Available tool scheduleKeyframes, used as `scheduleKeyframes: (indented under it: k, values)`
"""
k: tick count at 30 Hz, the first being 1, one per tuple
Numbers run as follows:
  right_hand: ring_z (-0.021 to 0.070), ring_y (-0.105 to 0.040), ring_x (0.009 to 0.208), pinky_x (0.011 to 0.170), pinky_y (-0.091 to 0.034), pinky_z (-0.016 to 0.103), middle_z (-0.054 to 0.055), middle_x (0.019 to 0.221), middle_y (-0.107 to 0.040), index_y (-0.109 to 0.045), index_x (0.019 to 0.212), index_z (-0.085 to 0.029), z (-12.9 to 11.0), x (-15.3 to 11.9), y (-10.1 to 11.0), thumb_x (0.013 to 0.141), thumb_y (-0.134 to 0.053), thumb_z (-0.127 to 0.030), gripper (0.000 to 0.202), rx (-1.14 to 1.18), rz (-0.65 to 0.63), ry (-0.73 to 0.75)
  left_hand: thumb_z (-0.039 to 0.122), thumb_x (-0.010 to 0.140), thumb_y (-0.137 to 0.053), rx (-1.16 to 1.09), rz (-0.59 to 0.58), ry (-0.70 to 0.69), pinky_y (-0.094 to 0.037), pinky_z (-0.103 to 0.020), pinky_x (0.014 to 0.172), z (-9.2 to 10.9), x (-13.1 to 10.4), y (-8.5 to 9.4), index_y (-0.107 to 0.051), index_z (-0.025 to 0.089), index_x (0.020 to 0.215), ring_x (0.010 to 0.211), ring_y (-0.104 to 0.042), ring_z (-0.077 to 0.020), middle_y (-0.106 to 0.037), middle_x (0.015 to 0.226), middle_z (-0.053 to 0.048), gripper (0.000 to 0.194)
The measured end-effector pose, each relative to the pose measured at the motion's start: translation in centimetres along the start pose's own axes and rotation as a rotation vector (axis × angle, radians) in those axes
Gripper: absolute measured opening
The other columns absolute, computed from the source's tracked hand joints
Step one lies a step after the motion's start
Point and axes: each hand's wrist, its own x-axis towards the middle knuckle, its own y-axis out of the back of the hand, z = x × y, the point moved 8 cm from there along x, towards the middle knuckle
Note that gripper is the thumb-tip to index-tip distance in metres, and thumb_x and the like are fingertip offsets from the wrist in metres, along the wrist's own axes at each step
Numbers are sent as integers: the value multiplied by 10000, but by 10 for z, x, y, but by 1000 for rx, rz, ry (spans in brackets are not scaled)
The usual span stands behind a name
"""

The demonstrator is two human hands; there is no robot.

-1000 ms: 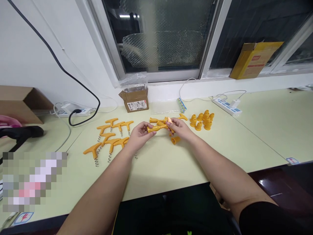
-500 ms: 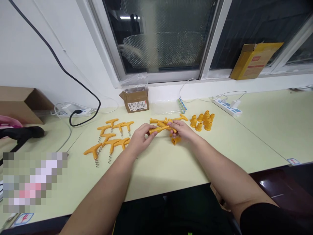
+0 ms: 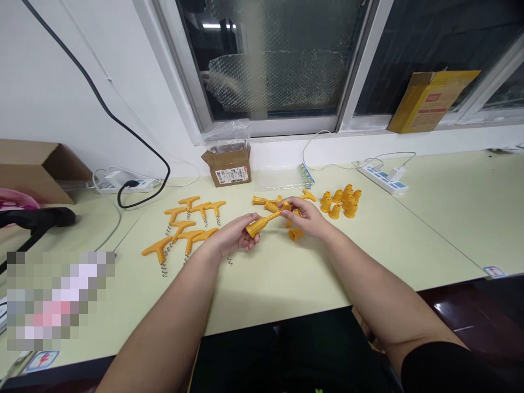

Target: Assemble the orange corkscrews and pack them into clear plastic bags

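Observation:
Between my hands is a yellow corkscrew [image 3: 273,216], tilted, with a flared yellow sleeve [image 3: 256,226] over its screw end. My left hand [image 3: 234,236] is closed on that sleeve, fingers partly beneath it. Fingers of my right hand [image 3: 307,217] pinch the corkscrew's handle end and hide most of it. Just behind lie more yellow corkscrew pieces [image 3: 259,200], partly covered by my right hand. A loose yellow sleeve [image 3: 295,234] rests on its side below my right hand. To the left lie several T-handled corkscrews [image 3: 157,249] with bare metal spirals.
Several yellow sleeves [image 3: 334,211] stand grouped at the right. A small cardboard box [image 3: 230,166] and a clear plastic bag [image 3: 276,178] are by the wall. Power strips [image 3: 379,178] with cables sit along the back. A black cable [image 3: 107,109] hangs at the left.
My left hand has shifted slightly left and down and turned, showing the sleeve's flared end. My right fingers have changed their hold at the handle end. The view has shifted slightly.

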Motion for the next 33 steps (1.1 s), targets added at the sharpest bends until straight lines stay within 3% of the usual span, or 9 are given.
scheduleKeyframes:
  k: [2,4,7,11,14,19,25,28,33]
  values:
    - [213,-608,913,816,-483,338,51,1038,-692,-709,1090,-235,6,0,-1,958,-627,-506,313,7,-9,-24,577,838,-731,172,22,-217,-570,-331,638,16,-4,-1,-635,243,1159,786,-717,-220,-724,1023,-101,473]
    - [203,-602,873,797,-479,332,41,996,-690,-714,1077,-227,12,0,-4,949,-640,-509,319,14,-35,-38,485,777,-821,467,110,-479,-584,-394,851,34,-13,-4,-663,275,1216,1090,-688,-278,-667,1266,-111,512]
    - [189,-595,820,769,-478,325,35,964,-691,-718,1058,-217,15,-1,-11,929,-664,-527,341,35,-55,-56,435,791,-813,799,168,-679,-536,-412,958,40,-19,-18,-691,290,1236,1156,-644,-289,-680,1256,-89,484]
    - [204,-616,845,796,-504,347,46,976,-697,-703,1045,-220,12,-3,-22,901,-700,-549,359,101,-53,-85,426,863,-740,818,236,-666,-538,-374,835,35,-11,-23,-740,264,1121,910,-683,-241,-752,982,-51,304]
    - [214,-643,935,863,-529,368,53,1036,-688,-664,1103,-240,7,-5,-29,888,-729,-519,359,231,-68,-83,450,818,-788,602,330,-619,-547,-367,807,33,-6,-12,-758,231,984,859,-688,-234,-755,898,-53,276]
    - [217,-660,1027,908,-565,391,65,1098,-668,-619,1164,-257,6,-4,-31,836,-779,-530,455,352,-66,-136,467,767,-852,-10,281,-558,-587,-378,906,30,-1,4,-715,202,1001,989,-717,-230,-750,1026,-82,379]
    - [223,-709,749,751,-596,426,45,813,-708,-553,1000,-254,18,-8,-55,840,-661,-725,509,631,-182,-414,396,758,-878,-155,219,-533,-587,-386,998,29,-3,1,-693,219,996,1035,-710,-199,-729,1067,-55,349]
    - [214,-679,753,742,-576,409,37,878,-697,-544,1016,-262,16,-6,-46,863,-679,-600,395,434,-83,-299,384,735,-893,-205,292,-533,-590,-375,981,28,-2,6,-657,215,974,996,-713,-179,-724,1020,-37,376]
    - [252,-634,1025,902,-500,409,64,1100,-683,-617,1058,-251,-6,-5,-16,843,-621,-252,215,-138,107,49,444,725,-873,-284,458,-489,-612,-343,878,25,2,29,-574,205,911,912,-737,-177,-669,859,-5,426]
